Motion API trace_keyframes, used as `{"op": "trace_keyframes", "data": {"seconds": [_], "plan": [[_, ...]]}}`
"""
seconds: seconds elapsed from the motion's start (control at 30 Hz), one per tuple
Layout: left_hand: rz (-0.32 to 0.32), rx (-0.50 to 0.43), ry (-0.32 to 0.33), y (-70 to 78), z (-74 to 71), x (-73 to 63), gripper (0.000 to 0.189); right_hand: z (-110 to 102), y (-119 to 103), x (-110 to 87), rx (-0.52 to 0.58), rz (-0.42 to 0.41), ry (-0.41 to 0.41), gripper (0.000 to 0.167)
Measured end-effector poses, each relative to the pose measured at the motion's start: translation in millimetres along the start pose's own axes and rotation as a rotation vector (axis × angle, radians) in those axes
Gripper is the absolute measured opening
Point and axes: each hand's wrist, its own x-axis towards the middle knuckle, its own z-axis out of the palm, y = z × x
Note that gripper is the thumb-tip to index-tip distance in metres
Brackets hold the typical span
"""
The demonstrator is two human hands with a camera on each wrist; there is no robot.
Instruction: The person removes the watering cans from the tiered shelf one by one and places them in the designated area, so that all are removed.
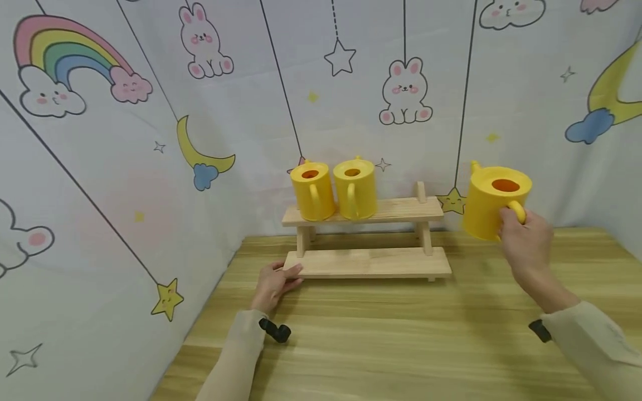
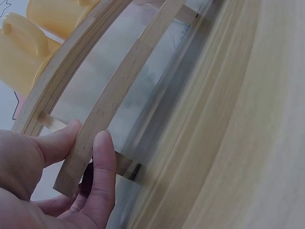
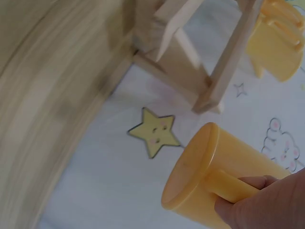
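My right hand (image 1: 528,242) grips the handle of a yellow watering can (image 1: 484,206), raised above the table to the right of a two-tier wooden shelf (image 1: 368,264). The can's round top opening faces up in the head view; its flat base shows in the right wrist view. At the lower board's left end, my left hand (image 1: 273,284) pinches the wood. In the left wrist view, the thumb lies on one face of the board (image 2: 112,100) and the fingers on the other. Two more yellow watering cans, one left (image 1: 313,192) and one right (image 1: 357,192), stand side by side on the upper tier, handles forward.
A small wooden upright (image 1: 421,192) sticks up at the upper tier's right end. Behind the shelf hangs a white cloth (image 1: 276,206) printed with rabbits, stars and moons; it also runs along the left side. The wood-grain table (image 1: 381,345) extends in front.
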Motion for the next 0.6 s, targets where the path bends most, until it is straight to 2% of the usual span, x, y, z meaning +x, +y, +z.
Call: {"op": "trace_keyframes", "data": {"seconds": [0.43, 0.6], "plan": [[0.001, 0.002, 0.002, 2.4, 0.9, 1.1, 0.076, -53.3, 47.1, 29.7, -0.017, 0.072, 0.044, 0.053], [-0.004, -0.003, 0.010, 1.4, 2.6, 2.5, 0.073, -71.4, 67.0, 42.7, -0.045, 0.063, 0.052, 0.053]]}}
